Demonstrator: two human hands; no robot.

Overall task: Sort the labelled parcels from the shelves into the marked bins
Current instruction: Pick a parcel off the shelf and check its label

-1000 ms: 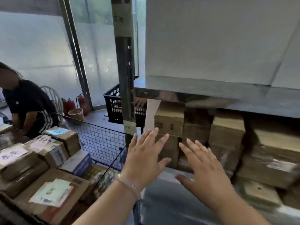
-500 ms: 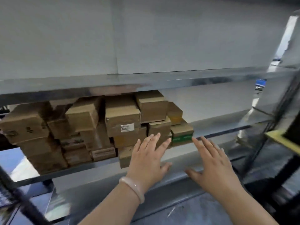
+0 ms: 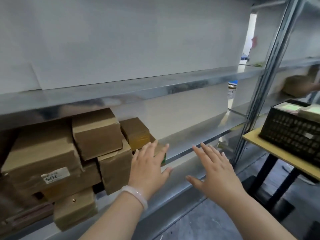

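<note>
Several brown cardboard parcels are stacked on a metal shelf (image 3: 199, 135) at the left. The biggest parcel (image 3: 41, 156) carries a white label reading 705 upside down. A smaller parcel (image 3: 97, 132) sits on top beside it, and another parcel (image 3: 116, 168) stands below. My left hand (image 3: 149, 168), with a pale bracelet on the wrist, is held flat with straight fingers in front of the stack's right end, partly covering a small parcel with a green edge (image 3: 161, 153). My right hand (image 3: 216, 172) hovers flat over the bare part of the shelf. Neither hand holds anything.
A black plastic crate (image 3: 290, 134) holding parcels stands on a yellow-topped table (image 3: 256, 141) at the right. A grey upright post (image 3: 270, 80) ends the shelf unit. Further right, someone's hand holds a brown box (image 3: 297, 85). Grey concrete floor lies below.
The view has swung right, from the wire cart and the seated person to the shelf's right end. The black crate on the table came into view. Both hands stayed flat and empty.
</note>
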